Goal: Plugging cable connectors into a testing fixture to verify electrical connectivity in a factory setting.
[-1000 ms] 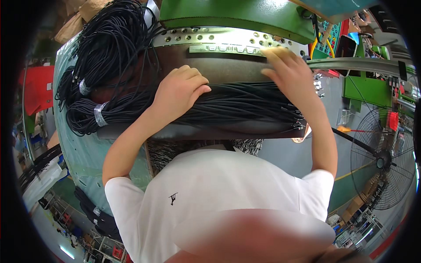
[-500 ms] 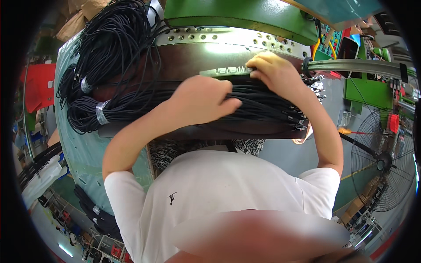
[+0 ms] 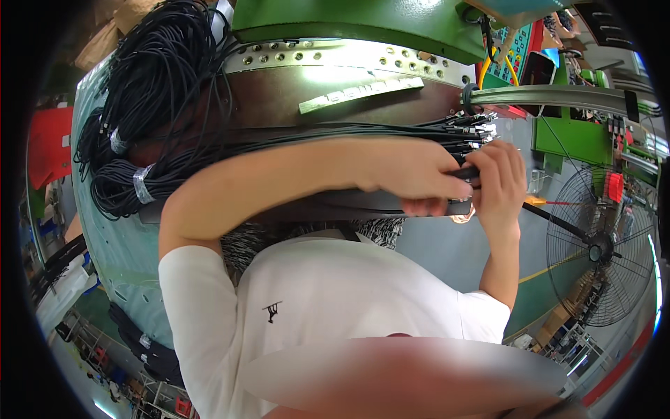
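My left arm reaches across a long bundle of black cables, with my left hand closed on cables near their right ends. Facing it, my right hand curls its fingers around the ends of the same cables, close to my left fingertips. The fingers hide how many cables are held. Loose silvery connectors fan out just beyond both hands. A slotted metal bar lies slanted on the brown work surface, apart from my hands.
Coiled black cables, tied with clear film, fill the left side. A green machine with a perforated metal plate stands at the back. A metal rail juts out at the right, above a floor fan.
My right hand has left the metal bar and come nearer, to the cable ends. My left hand has slid right along the bundle to meet it. The bar now lies uncovered.
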`<state>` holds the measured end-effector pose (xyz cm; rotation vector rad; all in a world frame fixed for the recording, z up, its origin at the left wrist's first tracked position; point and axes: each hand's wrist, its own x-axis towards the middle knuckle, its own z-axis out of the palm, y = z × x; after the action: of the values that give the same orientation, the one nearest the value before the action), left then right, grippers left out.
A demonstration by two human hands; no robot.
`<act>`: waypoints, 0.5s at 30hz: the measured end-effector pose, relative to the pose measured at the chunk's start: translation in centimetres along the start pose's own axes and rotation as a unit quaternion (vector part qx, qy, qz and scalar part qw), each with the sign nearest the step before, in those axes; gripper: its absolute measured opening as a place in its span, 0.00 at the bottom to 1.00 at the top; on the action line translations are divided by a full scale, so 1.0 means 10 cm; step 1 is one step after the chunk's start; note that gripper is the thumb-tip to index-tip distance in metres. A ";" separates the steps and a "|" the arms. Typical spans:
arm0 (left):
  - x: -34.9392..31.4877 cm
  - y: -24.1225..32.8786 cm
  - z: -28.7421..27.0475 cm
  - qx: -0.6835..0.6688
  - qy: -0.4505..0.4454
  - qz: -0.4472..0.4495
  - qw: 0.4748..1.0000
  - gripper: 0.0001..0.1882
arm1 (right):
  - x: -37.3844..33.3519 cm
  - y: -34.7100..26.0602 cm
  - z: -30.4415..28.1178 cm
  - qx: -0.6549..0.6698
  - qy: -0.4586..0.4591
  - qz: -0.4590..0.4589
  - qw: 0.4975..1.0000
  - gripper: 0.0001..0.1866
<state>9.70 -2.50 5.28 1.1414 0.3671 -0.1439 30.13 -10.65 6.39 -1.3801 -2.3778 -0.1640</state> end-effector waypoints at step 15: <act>-0.55 -0.92 0.53 -0.336 0.338 0.125 0.870 0.17 | 0.81 0.02 1.12 0.132 -0.057 -0.005 0.990 0.21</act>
<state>3.02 -11.54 1.28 0.4962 0.8106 0.5969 23.67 -0.77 -0.82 -1.2809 -2.3950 0.2264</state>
